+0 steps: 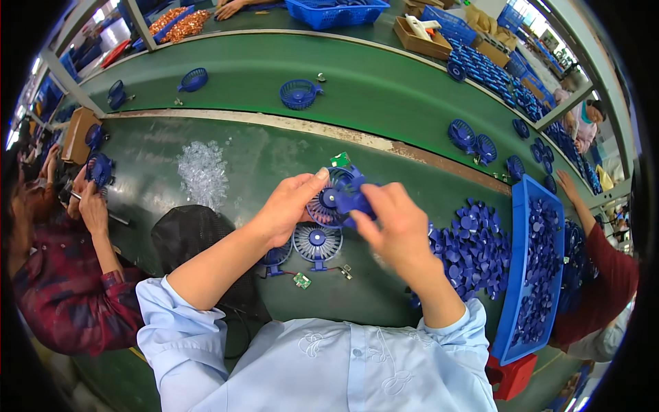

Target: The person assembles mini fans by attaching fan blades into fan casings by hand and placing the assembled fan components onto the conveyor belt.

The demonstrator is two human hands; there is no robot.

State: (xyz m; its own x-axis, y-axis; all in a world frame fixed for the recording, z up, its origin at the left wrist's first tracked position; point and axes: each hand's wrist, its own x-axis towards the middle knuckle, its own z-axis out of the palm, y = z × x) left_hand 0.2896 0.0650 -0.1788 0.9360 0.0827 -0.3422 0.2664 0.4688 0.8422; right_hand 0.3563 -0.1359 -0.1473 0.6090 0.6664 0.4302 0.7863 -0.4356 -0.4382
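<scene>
Over the green table, my left hand [290, 204] grips a round blue fan housing [321, 206] by its rim, with a small green circuit board [340, 160] at its far side. My right hand [397, 226], slightly blurred, is closed on a blue fan blade [353, 195] held against the open face of that housing. Just below my hands lies another fan housing [317, 237] with a pale motor hub, wired to a circuit board [302, 280]. Partly hidden by my left forearm is one more housing [276, 257].
Loose blue fan blades [473, 247] are heaped at right beside a blue bin [505, 328] of more. Small clear parts [202, 172] lie at left near a black mesh-covered object [189, 237]. A green conveyor belt [240, 75] carries housings beyond. Co-workers sit on both sides.
</scene>
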